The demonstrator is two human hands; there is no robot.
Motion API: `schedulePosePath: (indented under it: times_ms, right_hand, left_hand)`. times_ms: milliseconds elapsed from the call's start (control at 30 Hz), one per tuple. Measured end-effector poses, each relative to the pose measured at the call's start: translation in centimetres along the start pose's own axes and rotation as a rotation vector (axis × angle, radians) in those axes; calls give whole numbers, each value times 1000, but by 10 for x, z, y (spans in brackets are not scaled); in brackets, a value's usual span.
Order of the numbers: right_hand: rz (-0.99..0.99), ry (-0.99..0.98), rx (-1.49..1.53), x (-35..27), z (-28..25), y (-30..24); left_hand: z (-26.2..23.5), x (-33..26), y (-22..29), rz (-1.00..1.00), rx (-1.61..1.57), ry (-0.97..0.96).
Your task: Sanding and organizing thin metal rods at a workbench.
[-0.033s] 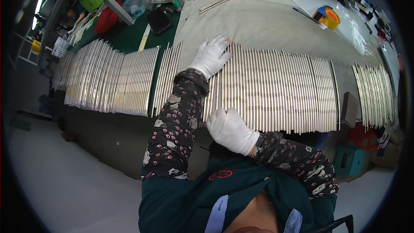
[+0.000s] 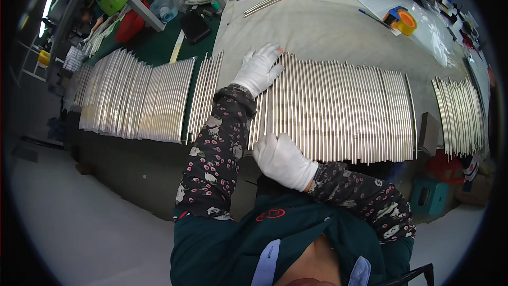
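A wide row of slim silvery metal rods [image 2: 344, 111] lies side by side in front of me. At its far left corner my left hand [image 2: 257, 70], in a white glove, lies with fingers stretched out against the rods' far ends. My right hand [image 2: 283, 161], gloved too, is curled closed at the near ends of the leftmost rods. Its fingertips face the rods, and what they pinch, if anything, is hidden. A narrower group of rods [image 2: 205, 95] lies left of my left forearm, which partly covers it.
Rods in clear plastic wrapping [image 2: 132, 98] lie farther left. Another rod bundle [image 2: 459, 119] is at the right, beside a grey metal block [image 2: 429, 133]. Loose rods [image 2: 272, 1], a tape roll [image 2: 406, 21] and a black case [image 2: 196, 26] lie toward the back. A teal stool [image 2: 428, 196] stands below.
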State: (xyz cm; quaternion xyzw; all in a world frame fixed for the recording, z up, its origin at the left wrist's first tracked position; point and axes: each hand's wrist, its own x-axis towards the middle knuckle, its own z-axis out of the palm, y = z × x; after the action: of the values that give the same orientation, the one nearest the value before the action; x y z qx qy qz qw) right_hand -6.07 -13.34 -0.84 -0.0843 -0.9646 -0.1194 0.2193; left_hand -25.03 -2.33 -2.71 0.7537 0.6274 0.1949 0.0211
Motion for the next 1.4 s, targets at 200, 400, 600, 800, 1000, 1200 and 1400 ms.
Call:
schedulePosePath:
  times_ms: [200, 400, 600, 800, 1000, 1200, 1400]
  right_hand:
    - [-23, 82, -22, 2, 3, 1]
    - [-27, 155, 27, 6, 2, 5]
    - [123, 336, 47, -1, -33, 30]
    - [235, 382, 160, -20, -42, 47]
    - [298, 382, 125, -56, -54, 49]
    - [527, 459, 57, -129, -85, 65]
    - [870, 595, -126, -204, -115, 93]
  left_hand:
    - [1, 2, 1, -8, -13, -16]
    - [-8, 5, 0, -47, -91, -66]
    - [-38, -18, 39, -540, -551, 214]
    - [-54, -59, 67, -847, -1300, -118]
    - [-45, -42, 96, -697, -1603, -231]
    - [-42, 9, 177, -472, -1540, -412]
    - [8, 57, 248, -390, -1538, -550]
